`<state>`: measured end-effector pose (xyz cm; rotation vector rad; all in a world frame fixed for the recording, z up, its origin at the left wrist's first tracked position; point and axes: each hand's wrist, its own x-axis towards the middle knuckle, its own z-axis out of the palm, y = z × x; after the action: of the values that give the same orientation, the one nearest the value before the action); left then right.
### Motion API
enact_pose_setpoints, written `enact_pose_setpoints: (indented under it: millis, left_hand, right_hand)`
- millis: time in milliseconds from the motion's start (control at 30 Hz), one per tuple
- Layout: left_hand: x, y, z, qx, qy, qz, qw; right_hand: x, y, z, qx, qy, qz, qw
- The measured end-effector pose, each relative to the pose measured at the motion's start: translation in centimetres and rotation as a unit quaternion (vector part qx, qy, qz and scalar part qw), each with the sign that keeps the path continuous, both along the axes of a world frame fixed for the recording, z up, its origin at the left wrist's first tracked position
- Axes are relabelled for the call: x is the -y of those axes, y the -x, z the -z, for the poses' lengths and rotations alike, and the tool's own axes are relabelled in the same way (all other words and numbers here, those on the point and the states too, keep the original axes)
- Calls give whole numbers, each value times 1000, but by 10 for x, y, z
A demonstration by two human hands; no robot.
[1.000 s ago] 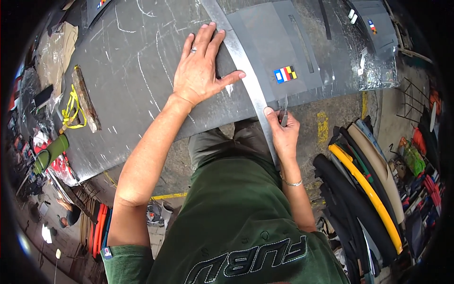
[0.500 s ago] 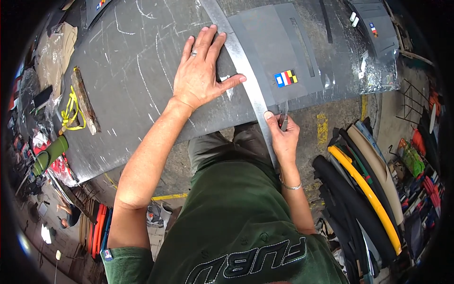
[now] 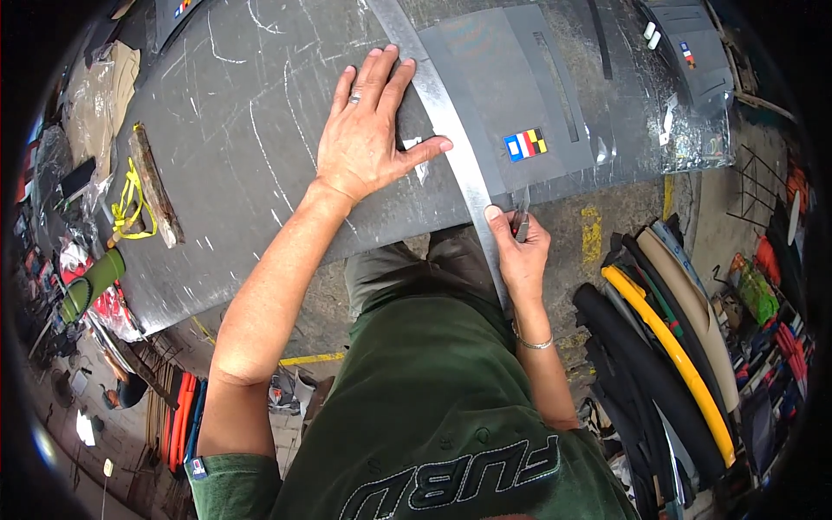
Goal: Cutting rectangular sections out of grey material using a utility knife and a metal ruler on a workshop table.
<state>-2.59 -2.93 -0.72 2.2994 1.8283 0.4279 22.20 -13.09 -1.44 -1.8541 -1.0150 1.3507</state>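
A long metal straightedge (image 3: pixel 452 143) lies across the dark tabletop along the left side of a grey sheet (image 3: pixel 494 95). My left hand (image 3: pixel 366 130) is spread flat, fingertips at the straightedge's left edge and thumb resting on top of it. At the table's near edge, my right hand (image 3: pixel 520 256) is closed around a knife (image 3: pixel 521 228), its blade pointing away from me. The right thumb touches the straightedge, whose near end reaches past the table edge. A small multicoloured flag patch (image 3: pixel 526 145) sits on the grey sheet, near a long narrow slot.
Another grey piece with a patch (image 3: pixel 689 56) lies at the far right, near two white chalk-like pieces (image 3: pixel 651 36). A wooden stick (image 3: pixel 157 184) and yellow strap (image 3: pixel 130 204) lie at left. Rolled material, including a yellow roll (image 3: pixel 672 364), stands at lower right.
My hands, the knife and the straightedge have hardly moved. The grey sheet appears very slightly farther right. A person in the background at lower left has shifted posture.
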Motion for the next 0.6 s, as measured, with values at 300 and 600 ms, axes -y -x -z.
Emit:
enact_pose_setpoints:
  millis: [300, 600]
  left_hand:
    - [-1, 0, 2, -6, -13, -5, 1000]
    - [-1, 0, 3, -9, -17, -6, 1000]
  right_hand:
    - [0, 0, -1, 0, -3, -6, 1000]
    - [-2, 1, -3, 3, -8, -15, 1000]
